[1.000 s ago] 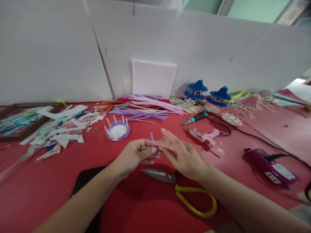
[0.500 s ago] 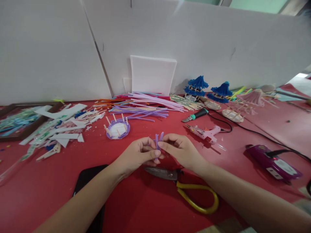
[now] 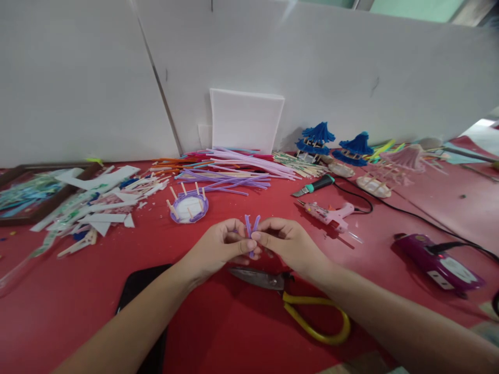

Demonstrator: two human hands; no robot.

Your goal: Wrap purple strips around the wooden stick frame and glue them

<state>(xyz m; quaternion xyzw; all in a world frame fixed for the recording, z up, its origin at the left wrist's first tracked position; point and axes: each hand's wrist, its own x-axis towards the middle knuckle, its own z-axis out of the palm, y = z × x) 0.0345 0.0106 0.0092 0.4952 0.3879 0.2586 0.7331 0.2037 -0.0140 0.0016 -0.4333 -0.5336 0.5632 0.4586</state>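
Note:
Short purple pipe cleaners [image 3: 248, 226] are pinched between my two hands, their upper ends spread in a V. My left hand [image 3: 228, 243] closes on them from the left, thumb over the lower part. From the right, my right hand [image 3: 283, 240] grips the same pieces between thumb and index finger. Just below my hands lie scissors with yellow handles [image 3: 317, 300], the blades pointing left. To the upper left sits a round white base [image 3: 189, 209] edged in purple, with several small wooden posts standing on it.
Behind lies a heap of pipe cleaners [image 3: 237, 169]. At right are a utility knife [image 3: 315, 185], a pink glue gun [image 3: 331, 214] and a purple power strip [image 3: 438, 262]. Blue-roofed models [image 3: 317, 137] stand by the wall. Scraps [image 3: 105, 202] fill the left; a black phone [image 3: 144, 285] lies under my left forearm.
The upper ends of the purple pipe cleaners have shifted slightly left and now form a clearer V. My hands stay nearly in place, the right thumb still pressed against them.

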